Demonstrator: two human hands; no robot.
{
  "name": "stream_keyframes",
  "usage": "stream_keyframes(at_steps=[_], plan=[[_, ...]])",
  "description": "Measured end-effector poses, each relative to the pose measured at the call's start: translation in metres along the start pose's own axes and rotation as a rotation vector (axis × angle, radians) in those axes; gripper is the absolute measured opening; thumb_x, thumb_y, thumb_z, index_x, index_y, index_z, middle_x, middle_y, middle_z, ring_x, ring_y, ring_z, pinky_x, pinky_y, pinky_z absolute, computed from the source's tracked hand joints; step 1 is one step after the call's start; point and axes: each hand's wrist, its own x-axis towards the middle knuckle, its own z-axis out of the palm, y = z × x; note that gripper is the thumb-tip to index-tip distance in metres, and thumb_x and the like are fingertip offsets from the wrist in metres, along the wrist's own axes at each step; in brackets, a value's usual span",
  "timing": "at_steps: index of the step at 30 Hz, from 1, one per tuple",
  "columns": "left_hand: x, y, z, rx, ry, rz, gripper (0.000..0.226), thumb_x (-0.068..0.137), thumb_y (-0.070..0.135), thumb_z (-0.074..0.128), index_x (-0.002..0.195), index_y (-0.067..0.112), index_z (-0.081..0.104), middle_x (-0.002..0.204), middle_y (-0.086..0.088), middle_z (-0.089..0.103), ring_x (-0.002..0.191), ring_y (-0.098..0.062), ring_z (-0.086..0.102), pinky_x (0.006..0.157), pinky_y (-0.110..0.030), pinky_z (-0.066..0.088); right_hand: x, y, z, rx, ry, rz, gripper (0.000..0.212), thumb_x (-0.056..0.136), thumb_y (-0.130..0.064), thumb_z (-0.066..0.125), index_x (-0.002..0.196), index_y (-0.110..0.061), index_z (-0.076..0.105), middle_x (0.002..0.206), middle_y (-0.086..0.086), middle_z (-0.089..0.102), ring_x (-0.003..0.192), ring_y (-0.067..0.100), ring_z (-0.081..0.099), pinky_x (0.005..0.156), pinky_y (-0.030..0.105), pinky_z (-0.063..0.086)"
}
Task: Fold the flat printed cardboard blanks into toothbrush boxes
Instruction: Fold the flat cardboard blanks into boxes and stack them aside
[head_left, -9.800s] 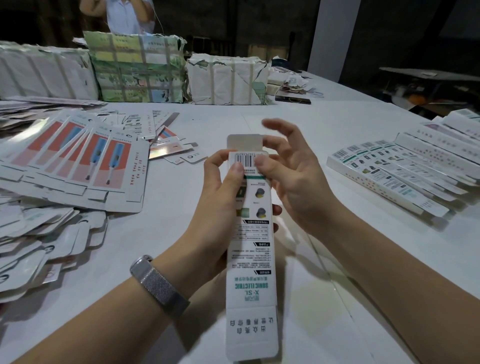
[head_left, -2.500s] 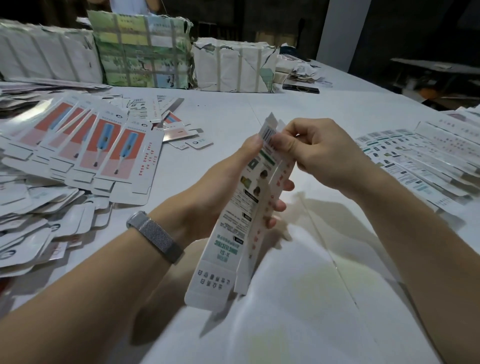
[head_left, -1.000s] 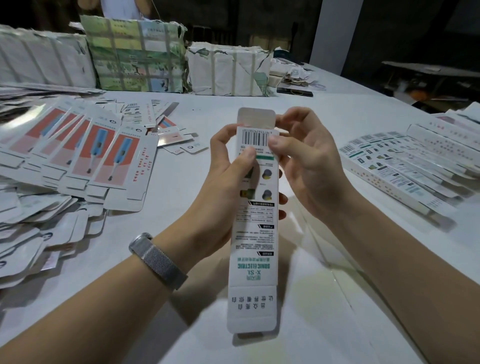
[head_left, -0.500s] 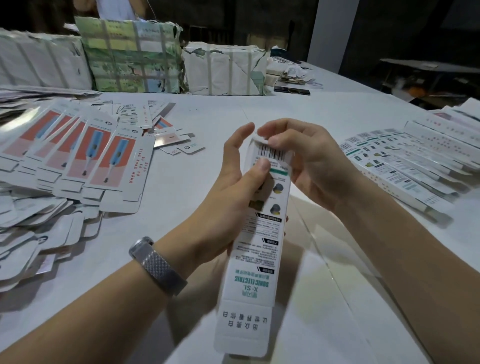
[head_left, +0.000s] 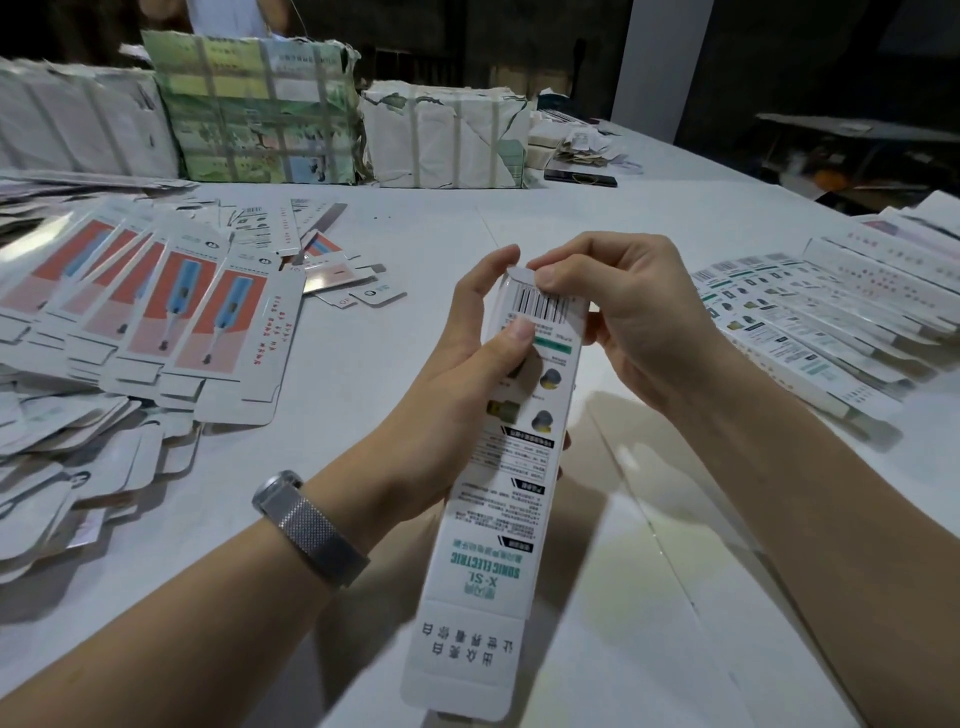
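Here, at the far left, flat printed blanks (head_left: 228, 332) showing a blue toothbrush on red lie fanned in an overlapping row on the white surface (head_left: 426, 223), above a loose heap of rounded white card pieces (head_left: 78, 457); behind them stand strapped paper-wrapped bundles (head_left: 260, 109); a person in a pale top is partly visible at the upper edge, and the room beyond is dark. The left hand (head_left: 457, 395), with a metal mesh watch (head_left: 309, 527) on its wrist, curls round the half-formed toothbrush box (head_left: 504, 493) from the left, thumb pressed on the printed face just below the barcode, fingers wrapped behind; the right hand (head_left: 634, 322) comes in from the right, fingers bent, its fingertips pinching and pressing the box's far end flap down. The box is held above the surface in the middle; its long axis runs away from the person, tilted slightly right at the far end, near flap open. Further right, folded boxes (head_left: 810, 338) lie side by side in rows.
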Motion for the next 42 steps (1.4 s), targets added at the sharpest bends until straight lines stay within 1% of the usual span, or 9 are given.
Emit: stream_keyframes(at_steps=[5,10,16,21,28,32,34,36,42], plan=[[-0.001,0.001,-0.001,0.022,-0.018,-0.010,0.046,0.103,0.037,0.044,0.138,0.062,0.030,0.092,-0.005,0.072,0.074,-0.029,0.071,0.061,-0.038,0.057,0.002,0.001,-0.005,-0.024,-0.028,-0.006,0.021,0.090,-0.001,0.061,0.072,-0.008,0.068,0.068,0.006,0.069,0.071,0.024,0.065,0.062,0.034,0.047],[-0.002,0.006,0.000,-0.018,-0.008,-0.027,0.038,0.105,0.032,0.040,0.136,0.053,0.034,0.087,-0.008,0.071,0.070,-0.029,0.068,0.057,-0.037,0.057,0.002,-0.002,-0.011,0.048,-0.137,0.016,0.016,0.092,-0.004,0.059,0.079,-0.005,0.069,0.072,0.005,0.070,0.072,0.019,0.066,0.063,0.026,0.053],[-0.003,0.008,-0.002,-0.109,-0.038,-0.076,0.034,0.104,0.035,0.041,0.131,0.056,0.038,0.093,-0.017,0.070,0.070,-0.037,0.068,0.059,-0.044,0.057,0.002,-0.001,-0.015,0.152,-0.245,0.031,0.016,0.089,-0.014,0.058,0.084,-0.006,0.071,0.080,0.004,0.071,0.079,0.021,0.067,0.068,0.029,0.057],[-0.005,0.006,-0.008,-0.175,-0.083,-0.093,0.041,0.100,0.039,0.044,0.134,0.062,0.037,0.098,-0.018,0.070,0.075,-0.040,0.069,0.063,-0.047,0.056,0.002,0.000,-0.019,0.195,-0.308,0.035,0.023,0.090,-0.016,0.056,0.082,-0.013,0.078,0.085,0.002,0.070,0.088,0.022,0.066,0.070,0.033,0.054],[-0.005,0.006,-0.009,-0.249,-0.151,-0.073,0.033,0.102,0.035,0.040,0.131,0.050,0.044,0.099,-0.021,0.067,0.073,-0.039,0.067,0.059,-0.043,0.056,0.004,0.002,-0.025,0.196,-0.354,0.032,0.025,0.090,-0.024,0.057,0.088,-0.016,0.080,0.091,0.005,0.067,0.097,0.029,0.062,0.072,0.045,0.047],[-0.004,0.008,-0.008,-0.160,-0.030,-0.049,0.025,0.106,0.034,0.039,0.126,0.046,0.046,0.097,-0.019,0.067,0.072,-0.040,0.067,0.058,-0.044,0.056,0.002,0.003,-0.019,0.083,-0.276,0.001,0.027,0.090,-0.035,0.061,0.098,-0.015,0.077,0.092,0.005,0.071,0.096,0.028,0.064,0.066,0.041,0.053],[-0.002,0.009,-0.009,-0.121,0.024,-0.036,0.024,0.106,0.033,0.038,0.125,0.046,0.045,0.094,-0.017,0.066,0.072,-0.040,0.067,0.058,-0.046,0.057,-0.001,0.005,-0.011,0.089,-0.236,-0.015,0.030,0.089,-0.038,0.060,0.102,-0.017,0.076,0.093,0.007,0.072,0.094,0.030,0.064,0.066,0.049,0.054],[-0.002,0.010,-0.009,-0.099,0.054,-0.014,0.024,0.106,0.032,0.038,0.125,0.045,0.044,0.091,-0.017,0.066,0.072,-0.040,0.067,0.059,-0.048,0.057,-0.002,0.007,-0.005,0.127,-0.238,-0.019,0.031,0.088,-0.040,0.058,0.104,-0.021,0.077,0.095,0.007,0.072,0.094,0.028,0.065,0.071,0.055,0.053],[-0.002,0.012,-0.008,-0.075,0.104,0.021,0.021,0.107,0.029,0.038,0.125,0.039,0.043,0.087,-0.012,0.067,0.068,-0.037,0.066,0.056,-0.046,0.059,-0.003,0.009,0.002,0.163,-0.242,0.028,0.035,0.088,-0.036,0.057,0.112,-0.016,0.071,0.101,0.007,0.071,0.098,0.023,0.063,0.084,0.055,0.047]])
